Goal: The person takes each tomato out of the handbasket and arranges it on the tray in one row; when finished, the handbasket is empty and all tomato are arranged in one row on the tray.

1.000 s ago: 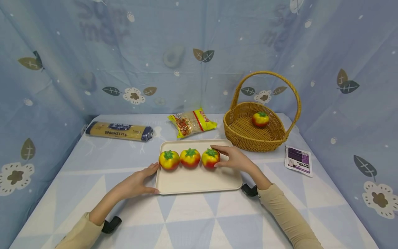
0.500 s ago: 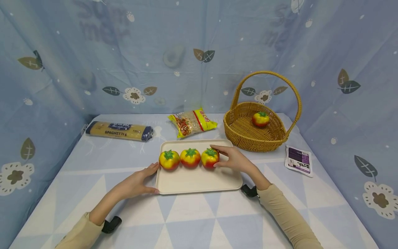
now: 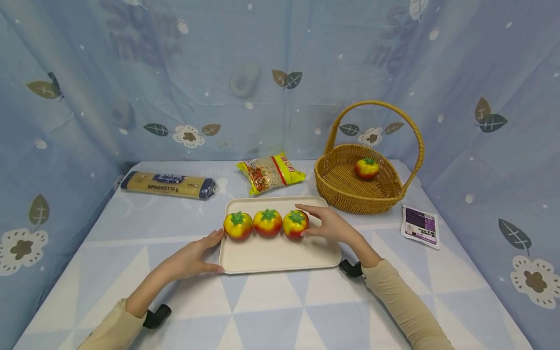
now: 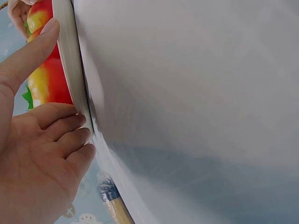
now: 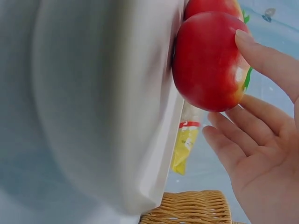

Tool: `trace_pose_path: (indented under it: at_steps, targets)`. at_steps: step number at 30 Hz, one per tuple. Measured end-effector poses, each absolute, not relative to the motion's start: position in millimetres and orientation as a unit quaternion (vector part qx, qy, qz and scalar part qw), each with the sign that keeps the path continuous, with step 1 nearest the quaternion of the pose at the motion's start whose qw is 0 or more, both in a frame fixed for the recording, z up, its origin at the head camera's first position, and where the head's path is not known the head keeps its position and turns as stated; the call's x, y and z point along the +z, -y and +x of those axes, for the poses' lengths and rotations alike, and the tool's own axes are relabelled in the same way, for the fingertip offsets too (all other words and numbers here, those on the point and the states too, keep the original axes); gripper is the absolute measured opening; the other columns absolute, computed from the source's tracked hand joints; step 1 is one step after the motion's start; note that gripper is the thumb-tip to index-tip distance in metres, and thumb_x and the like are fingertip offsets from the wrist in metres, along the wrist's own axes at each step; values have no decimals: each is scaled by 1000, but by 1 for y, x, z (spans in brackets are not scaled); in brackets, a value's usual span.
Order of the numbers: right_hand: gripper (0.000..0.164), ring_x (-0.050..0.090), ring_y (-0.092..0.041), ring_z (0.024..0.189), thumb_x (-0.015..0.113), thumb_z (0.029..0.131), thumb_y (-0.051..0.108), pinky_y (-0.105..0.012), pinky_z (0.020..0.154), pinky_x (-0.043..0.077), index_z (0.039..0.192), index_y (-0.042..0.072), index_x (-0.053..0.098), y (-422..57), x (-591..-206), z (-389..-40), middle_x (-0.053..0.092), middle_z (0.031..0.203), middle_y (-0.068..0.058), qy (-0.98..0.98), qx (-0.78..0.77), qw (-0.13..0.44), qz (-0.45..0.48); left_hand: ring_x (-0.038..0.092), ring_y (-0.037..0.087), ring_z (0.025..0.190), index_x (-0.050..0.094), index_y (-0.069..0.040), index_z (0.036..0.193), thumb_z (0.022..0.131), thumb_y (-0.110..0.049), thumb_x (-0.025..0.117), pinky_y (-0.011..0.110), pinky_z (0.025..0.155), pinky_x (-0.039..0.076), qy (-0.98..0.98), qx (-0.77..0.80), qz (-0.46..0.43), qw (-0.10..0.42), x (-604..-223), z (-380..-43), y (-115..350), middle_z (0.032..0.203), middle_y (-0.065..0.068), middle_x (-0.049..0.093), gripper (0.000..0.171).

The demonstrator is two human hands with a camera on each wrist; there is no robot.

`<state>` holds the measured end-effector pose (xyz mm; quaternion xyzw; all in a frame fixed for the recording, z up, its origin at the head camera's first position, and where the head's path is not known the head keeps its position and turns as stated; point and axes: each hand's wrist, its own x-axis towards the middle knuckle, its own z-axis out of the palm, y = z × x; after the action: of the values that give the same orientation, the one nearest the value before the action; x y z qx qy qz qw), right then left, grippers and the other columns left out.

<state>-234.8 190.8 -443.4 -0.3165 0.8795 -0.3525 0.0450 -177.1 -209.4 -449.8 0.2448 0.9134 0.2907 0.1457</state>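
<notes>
A cream rectangular tray (image 3: 275, 255) lies on the table, with three glossy red-and-yellow tomatoes in a row: left tomato (image 3: 238, 226), middle tomato (image 3: 268, 223) and right tomato (image 3: 295, 225). Each has a green leafy top. My left hand (image 3: 190, 257) rests against the tray's left edge, thumb and fingers spread apart; its thumb (image 4: 50, 35) crosses the rim in the left wrist view. My right hand (image 3: 330, 224) is spread around the right tomato. In the right wrist view, the thumb (image 5: 252, 46) is at that tomato's side, while the other fingers extend loosely beside it.
A wicker basket (image 3: 350, 201) with a tall handle stands behind right, holding another tomato (image 3: 366, 168). A yellow-edged food packet (image 3: 271, 172) lies behind the tray. Spaghetti (image 3: 168, 184) lies back left, and a purple-and-white sachet (image 3: 420, 226) on the right.
The right tomato sits very slightly further left and lower, and a small gap shows between it and my right index finger. My left hand and the tray have stayed in place.
</notes>
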Motion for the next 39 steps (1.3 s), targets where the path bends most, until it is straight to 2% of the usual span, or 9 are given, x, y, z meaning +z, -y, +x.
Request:
trace_pose_path:
  at_steps: [14, 39]
  targets:
    - [72, 46, -28, 130, 80, 81, 22, -43, 107, 38, 143, 7, 47, -193, -444, -236, 51, 141, -10, -878, -344, 46, -329, 24, 42, 140, 35, 5, 145, 73, -44, 81, 56, 111, 24, -915, 288, 244, 144, -449, -177, 209, 152, 25, 26, 99]
    - [73, 46, -28, 130, 80, 81, 23, -46, 107, 39, 144, 9, 46, -192, -447, -236, 52, 140, -10, -875, -351, 38, -332, 24, 42, 139, 36, 5, 145, 73, -44, 81, 57, 111, 24, -914, 291, 244, 144, -448, -176, 207, 151, 25, 27, 98]
